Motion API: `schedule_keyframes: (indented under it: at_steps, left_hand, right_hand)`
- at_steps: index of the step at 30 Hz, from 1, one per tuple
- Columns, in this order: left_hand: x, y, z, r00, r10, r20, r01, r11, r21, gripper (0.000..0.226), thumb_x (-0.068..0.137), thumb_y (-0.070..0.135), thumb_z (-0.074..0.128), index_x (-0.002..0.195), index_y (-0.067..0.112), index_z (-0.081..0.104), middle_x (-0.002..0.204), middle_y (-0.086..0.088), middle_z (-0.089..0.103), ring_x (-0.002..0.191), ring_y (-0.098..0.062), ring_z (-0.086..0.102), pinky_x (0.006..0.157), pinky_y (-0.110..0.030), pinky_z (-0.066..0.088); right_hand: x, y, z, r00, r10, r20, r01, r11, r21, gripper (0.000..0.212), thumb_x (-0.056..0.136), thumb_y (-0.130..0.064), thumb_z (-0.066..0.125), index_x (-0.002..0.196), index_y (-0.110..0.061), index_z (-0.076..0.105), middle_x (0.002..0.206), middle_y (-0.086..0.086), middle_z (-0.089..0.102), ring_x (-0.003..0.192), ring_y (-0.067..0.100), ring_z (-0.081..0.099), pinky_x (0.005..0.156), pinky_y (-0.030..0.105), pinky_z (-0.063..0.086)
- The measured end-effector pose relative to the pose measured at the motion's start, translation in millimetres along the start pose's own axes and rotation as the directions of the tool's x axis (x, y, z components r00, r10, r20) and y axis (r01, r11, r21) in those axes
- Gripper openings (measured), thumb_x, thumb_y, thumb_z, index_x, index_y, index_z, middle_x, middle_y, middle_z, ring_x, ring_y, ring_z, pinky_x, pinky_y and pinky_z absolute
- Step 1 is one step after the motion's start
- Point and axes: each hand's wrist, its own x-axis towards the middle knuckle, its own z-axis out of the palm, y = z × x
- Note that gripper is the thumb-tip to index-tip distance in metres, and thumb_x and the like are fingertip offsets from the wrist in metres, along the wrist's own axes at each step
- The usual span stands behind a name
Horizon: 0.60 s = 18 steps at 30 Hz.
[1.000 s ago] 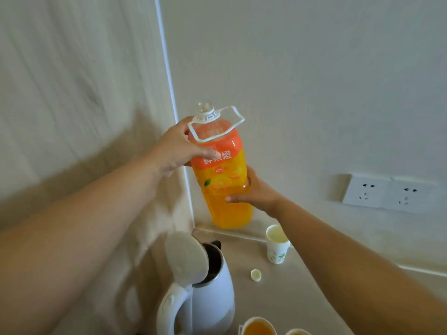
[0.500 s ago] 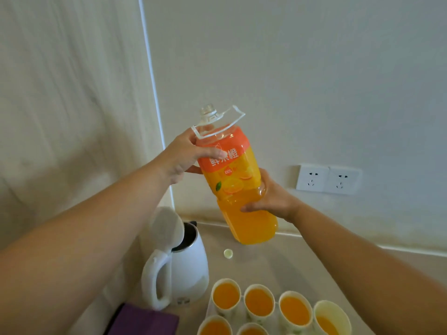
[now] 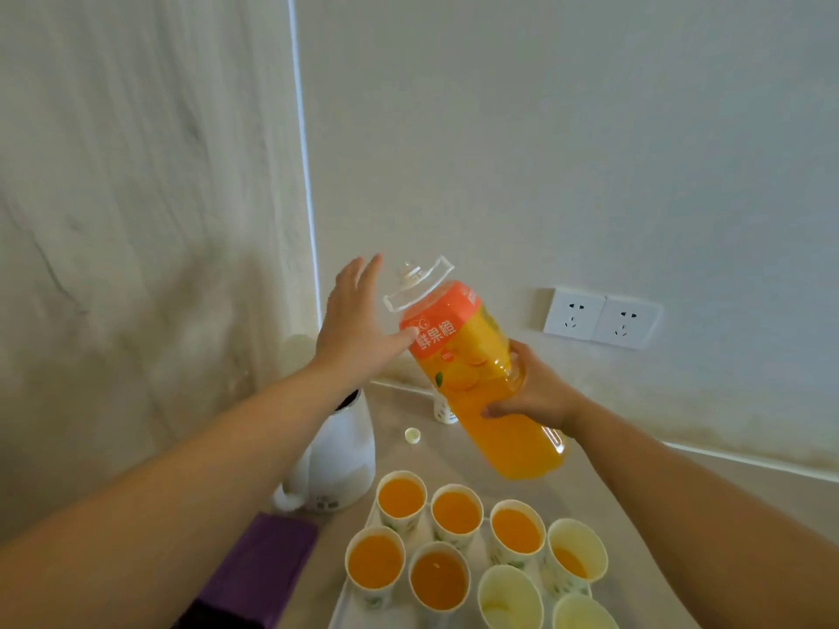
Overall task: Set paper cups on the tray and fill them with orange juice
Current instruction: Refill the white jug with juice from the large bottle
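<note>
An uncapped orange juice bottle [image 3: 472, 360] with an orange label tilts in the air above the counter, neck up and to the left. My right hand [image 3: 531, 392] grips its lower body. My left hand [image 3: 358, 324] is spread flat, fingers apart, with only the thumb touching the label. Below stand several paper cups on a white tray [image 3: 345, 601]. Several are full of juice, like the back-left cup [image 3: 402, 499]. One cup [image 3: 576, 556] holds a little juice, and the front-right cups [image 3: 510, 594] look nearly empty.
A white electric kettle [image 3: 338, 456] with its lid up stands left of the tray. The bottle cap [image 3: 412, 434] lies on the counter, near a lone paper cup [image 3: 442, 413] behind the bottle. A purple object [image 3: 259, 565] lies front left. Wall sockets [image 3: 601, 317] at right.
My left hand let go of the bottle's shoulder and spread out. The bottle tilted further and sank toward the tray. The view dropped, showing more cups.
</note>
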Motion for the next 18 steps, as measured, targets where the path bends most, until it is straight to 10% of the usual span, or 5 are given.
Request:
schedule_keyframes:
  at_steps: [4,18]
  left_hand:
    - [-20.4,9.1,28.2,0.953,0.260,0.159,-0.285,0.944,0.164,0.082,0.091,0.040,0.057,0.153,0.019,0.007,0.161,-0.002,0.000,0.148,-0.020,-0.004,0.120,-0.039,0.009]
    - [-56.1,-5.1,78.1,0.972,-0.086,0.221,0.073,0.995,0.068,0.084,0.095,0.039,0.052,0.153,0.015,-0.004,0.161,-0.001,-0.001,0.147,-0.022,0.002,0.116,-0.034,0.015]
  right_hand:
    - [0.2,7.7,-4.9,1.000,0.029,0.013,-0.028,0.998,-0.051,0.110,0.048,-0.014,0.090,0.139,-0.020,0.028,0.123,0.005,0.051,0.109,0.025,0.054,0.083,0.037,0.048]
    - [11.1,28.1,-2.0,0.979,0.141,0.149,-0.082,0.935,-0.346,0.111,0.057,-0.020,0.090,0.145,-0.025,0.022,0.129,0.006,0.049,0.112,0.025,0.052,0.092,0.040,0.047]
